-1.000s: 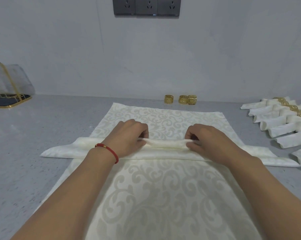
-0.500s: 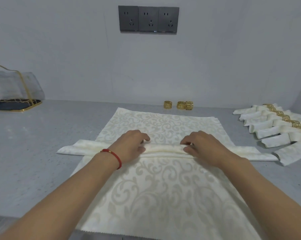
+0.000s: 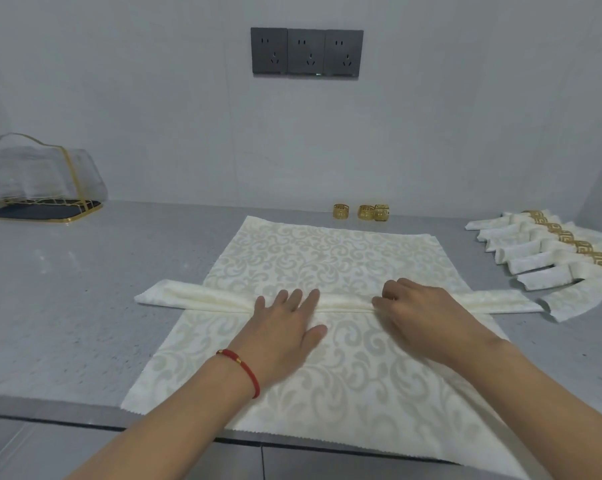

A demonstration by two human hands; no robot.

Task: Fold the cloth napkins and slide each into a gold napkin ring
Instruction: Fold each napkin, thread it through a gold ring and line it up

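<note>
While the left hand (image 3: 285, 327) lies flat with straight fingers pressing on the folded napkin (image 3: 202, 295), the right hand (image 3: 417, 306) curls its fingers over the same strip farther right and pinches its near edge. This napkin is a long narrow band lying crosswise over a flat patterned cloth (image 3: 327, 382); its left end reaches out onto the grey counter (image 3: 67, 306), and its right end pokes out past the cloth's right edge, close to the nearest of the finished napkins (image 3: 549, 271). Those sit in a row at the right, each in a gold band. The cloth's near edge overhangs the counter's front lip. Three loose gold napkin rings (image 3: 361, 212) stand by the back wall, just beyond the cloth's far edge, two of them touching. Open counter stretches to the left, as far as a gold-framed holder (image 3: 43, 188) in the far left corner. A red bracelet (image 3: 247, 370) circles the left wrist.
</note>
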